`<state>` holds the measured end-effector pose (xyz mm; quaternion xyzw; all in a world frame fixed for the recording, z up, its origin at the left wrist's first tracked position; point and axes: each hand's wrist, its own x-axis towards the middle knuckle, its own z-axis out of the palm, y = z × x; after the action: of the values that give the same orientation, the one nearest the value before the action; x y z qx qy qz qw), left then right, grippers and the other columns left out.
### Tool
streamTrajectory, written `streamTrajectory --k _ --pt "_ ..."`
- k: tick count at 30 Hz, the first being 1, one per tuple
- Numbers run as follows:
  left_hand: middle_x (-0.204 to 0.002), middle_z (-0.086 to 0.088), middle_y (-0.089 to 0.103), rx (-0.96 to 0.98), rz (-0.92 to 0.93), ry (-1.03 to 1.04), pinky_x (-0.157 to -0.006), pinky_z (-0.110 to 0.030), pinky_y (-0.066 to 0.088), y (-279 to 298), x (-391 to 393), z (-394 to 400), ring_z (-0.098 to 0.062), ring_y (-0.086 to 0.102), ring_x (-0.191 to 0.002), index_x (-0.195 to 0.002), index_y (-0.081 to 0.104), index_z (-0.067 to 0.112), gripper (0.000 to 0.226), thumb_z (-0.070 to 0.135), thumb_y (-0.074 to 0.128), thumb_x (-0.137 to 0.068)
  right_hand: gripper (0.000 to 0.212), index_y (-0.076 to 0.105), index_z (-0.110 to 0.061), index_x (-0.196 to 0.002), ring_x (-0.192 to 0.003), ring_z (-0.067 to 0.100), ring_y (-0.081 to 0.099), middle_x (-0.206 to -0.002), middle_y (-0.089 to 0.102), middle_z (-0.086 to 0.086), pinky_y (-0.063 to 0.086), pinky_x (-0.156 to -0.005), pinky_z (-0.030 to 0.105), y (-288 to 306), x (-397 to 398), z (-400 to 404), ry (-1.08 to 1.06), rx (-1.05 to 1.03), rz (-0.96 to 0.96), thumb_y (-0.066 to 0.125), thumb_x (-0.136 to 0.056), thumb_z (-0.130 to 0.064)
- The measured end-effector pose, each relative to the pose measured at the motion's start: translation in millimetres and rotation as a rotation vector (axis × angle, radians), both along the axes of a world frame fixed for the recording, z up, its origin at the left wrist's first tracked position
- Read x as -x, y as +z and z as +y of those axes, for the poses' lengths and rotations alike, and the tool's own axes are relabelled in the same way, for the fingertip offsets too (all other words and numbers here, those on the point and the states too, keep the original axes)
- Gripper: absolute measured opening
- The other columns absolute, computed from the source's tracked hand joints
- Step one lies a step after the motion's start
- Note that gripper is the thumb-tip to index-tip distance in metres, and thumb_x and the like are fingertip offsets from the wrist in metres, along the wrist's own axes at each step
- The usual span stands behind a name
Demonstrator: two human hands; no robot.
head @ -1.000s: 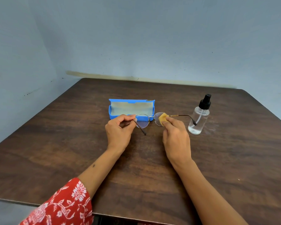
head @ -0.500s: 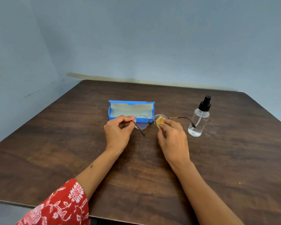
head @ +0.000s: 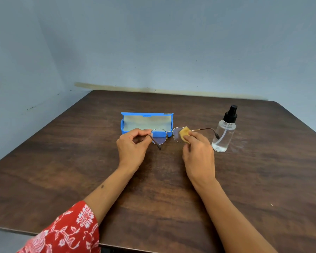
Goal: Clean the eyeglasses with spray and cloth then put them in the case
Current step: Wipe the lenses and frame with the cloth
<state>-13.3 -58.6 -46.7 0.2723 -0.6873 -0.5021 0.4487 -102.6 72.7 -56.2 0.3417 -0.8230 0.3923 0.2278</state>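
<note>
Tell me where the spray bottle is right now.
In the head view the spray bottle stands upright on the table, right of the eyeglasses and just beyond the right hand; neither hand holds it.

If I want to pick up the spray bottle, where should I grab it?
Grab the spray bottle around its clear round body, below the black pump top. Come from its right side: it stands upright, and the eyeglasses arm tip and the right hand crowd its left.

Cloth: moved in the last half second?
Yes. The cloth, pinched by the right hand, slid right along the eyeglasses, away from the blue case toward the spray bottle.
</note>
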Motion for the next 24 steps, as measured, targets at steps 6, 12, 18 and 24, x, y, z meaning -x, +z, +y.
streamTrajectory --k 6,12,18,24 --pt "-0.082 0.007 0.071 -0.002 -0.001 0.009 -0.075 -0.015 0.055 -0.3 -0.1 -1.0 0.004 0.067 -0.074 -0.087 0.073 0.012 0.014 0.004 0.073 -0.075 0.030 0.071 0.000 -0.095 -0.091 0.035 0.062 -0.103 0.068 0.013 0.052 -0.070 0.037 -0.6 -4.2 -2.4 0.106 -0.072 0.026 0.063 -0.069 0.011" --pt "-0.081 0.011 0.069 -0.012 -0.008 0.010 -0.076 -0.024 0.057 1.1 -0.6 1.2 0.004 0.067 -0.072 -0.085 0.073 0.015 0.015 0.003 0.072 -0.076 0.030 0.069 0.000 -0.101 -0.098 0.033 0.059 -0.108 0.066 0.013 0.050 -0.072 0.037 1.8 -2.8 0.8 -0.002 -0.083 -0.025 0.059 -0.074 0.009" --pt "-0.081 0.009 0.070 -0.008 -0.001 0.011 -0.075 -0.020 0.057 0.3 0.3 0.2 0.005 0.066 -0.071 -0.085 0.073 0.014 0.014 0.003 0.073 -0.076 0.028 0.070 -0.001 -0.099 -0.097 0.032 0.059 -0.107 0.067 0.011 0.051 -0.069 0.038 1.5 -4.2 0.8 0.014 -0.090 -0.020 0.060 -0.074 0.007" --pt "-0.083 0.008 0.069 0.022 -0.001 0.012 -0.073 -0.012 0.054 0.5 -1.5 1.1 0.008 0.065 -0.071 -0.088 0.073 0.010 0.014 0.003 0.072 -0.076 0.029 0.071 0.000 -0.096 -0.091 0.034 0.060 -0.103 0.067 0.012 0.052 -0.066 0.040 0.6 -5.4 -1.3 0.060 -0.089 0.004 0.060 -0.071 0.011"
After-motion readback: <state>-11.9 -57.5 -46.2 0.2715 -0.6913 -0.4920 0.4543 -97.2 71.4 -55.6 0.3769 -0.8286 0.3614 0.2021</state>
